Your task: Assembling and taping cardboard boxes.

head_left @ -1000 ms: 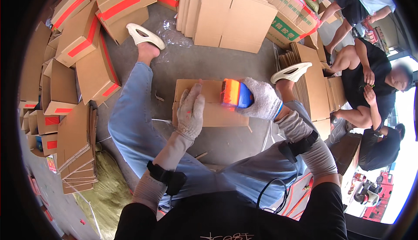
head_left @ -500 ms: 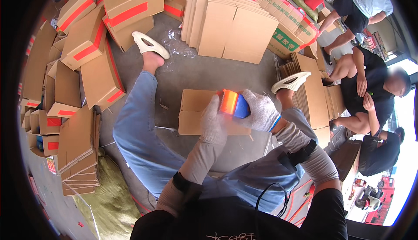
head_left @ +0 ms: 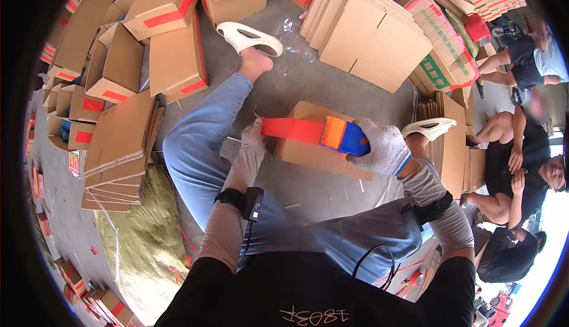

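Observation:
In a grey-white glove, my right hand [head_left: 385, 147] grips a blue and orange tape dispenser [head_left: 354, 140]. A strip of red tape [head_left: 293, 130] stretches from it to the left, and the fingers of my gloved left hand [head_left: 253, 135] are closed on its free end. Below the strip lies a brown cardboard box [head_left: 323, 161] on the floor between my legs. The tape crosses over the box's upper side; whether it touches the cardboard I cannot tell.
A stack of flattened cartons [head_left: 373, 36] leans ahead, and taped boxes [head_left: 178, 57] crowd the left. More flat cardboard [head_left: 118, 149] stands near a yellow-green woven sack [head_left: 139, 238]. Several people sit or stand at the right, including one in black [head_left: 518, 143].
My left hand has moved left away from the dispenser, drawing out a length of red tape. My right hand keeps the dispenser. The whole view has shifted.

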`<state>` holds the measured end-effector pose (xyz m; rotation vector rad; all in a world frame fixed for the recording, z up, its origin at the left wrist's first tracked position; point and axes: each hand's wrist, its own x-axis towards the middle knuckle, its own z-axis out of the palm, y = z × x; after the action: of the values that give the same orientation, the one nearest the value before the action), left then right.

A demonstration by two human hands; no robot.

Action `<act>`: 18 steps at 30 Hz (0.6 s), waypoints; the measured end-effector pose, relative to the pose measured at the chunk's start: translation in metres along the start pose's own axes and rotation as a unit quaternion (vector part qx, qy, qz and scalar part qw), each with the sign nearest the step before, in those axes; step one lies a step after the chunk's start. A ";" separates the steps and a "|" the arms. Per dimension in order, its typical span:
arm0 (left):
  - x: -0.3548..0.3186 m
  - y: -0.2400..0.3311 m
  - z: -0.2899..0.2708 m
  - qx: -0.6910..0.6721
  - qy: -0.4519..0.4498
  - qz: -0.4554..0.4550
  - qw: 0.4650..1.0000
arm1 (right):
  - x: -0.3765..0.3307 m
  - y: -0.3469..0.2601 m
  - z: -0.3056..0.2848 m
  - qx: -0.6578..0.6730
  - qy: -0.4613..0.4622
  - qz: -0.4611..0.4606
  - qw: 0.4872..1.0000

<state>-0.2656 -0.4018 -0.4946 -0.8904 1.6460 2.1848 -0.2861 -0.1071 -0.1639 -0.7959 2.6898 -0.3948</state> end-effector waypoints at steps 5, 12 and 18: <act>0.024 -0.049 0.060 0.309 0.085 0.006 0.947 | -0.021 0.025 0.003 0.032 0.057 -0.003 0.998; -0.095 0.087 0.100 0.565 0.018 0.472 0.677 | -0.012 0.008 0.010 0.059 0.074 -0.056 0.994; -0.109 0.085 0.145 0.766 0.096 0.375 0.513 | 0.034 -0.016 0.030 -0.134 -0.168 0.074 0.974</act>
<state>-0.2727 -0.2778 -0.3378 0.2721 3.1968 -0.0906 -0.2951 -0.1441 -0.1931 -0.6557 2.4842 0.1342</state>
